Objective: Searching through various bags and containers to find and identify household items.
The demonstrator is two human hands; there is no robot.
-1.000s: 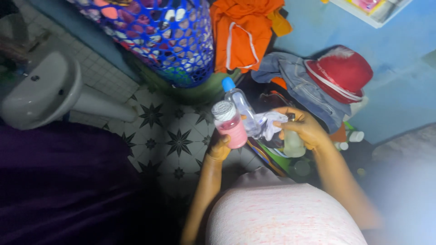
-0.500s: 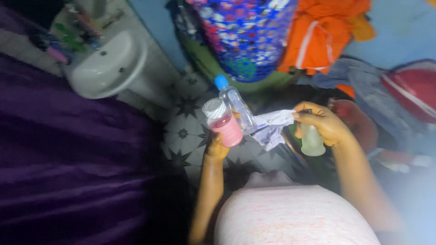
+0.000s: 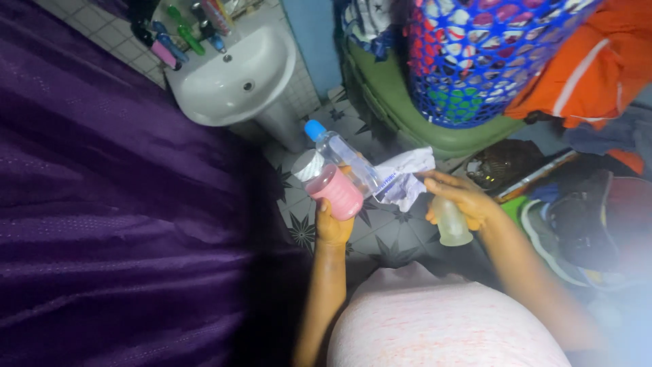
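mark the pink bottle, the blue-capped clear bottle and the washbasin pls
pink bottle [image 3: 337, 192], head view, on its pink body.
blue-capped clear bottle [image 3: 348, 160], head view, on its clear body.
washbasin [image 3: 227, 78], head view, on the inner bowl.

Both forearms are bare; a pale pink speckled garment [image 3: 441, 326] covers the torso.

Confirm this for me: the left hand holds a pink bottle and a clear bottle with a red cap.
Not quite. In the head view the left hand holds the pink bottle and the clear bottle, but that clear bottle's cap is blue, not red.
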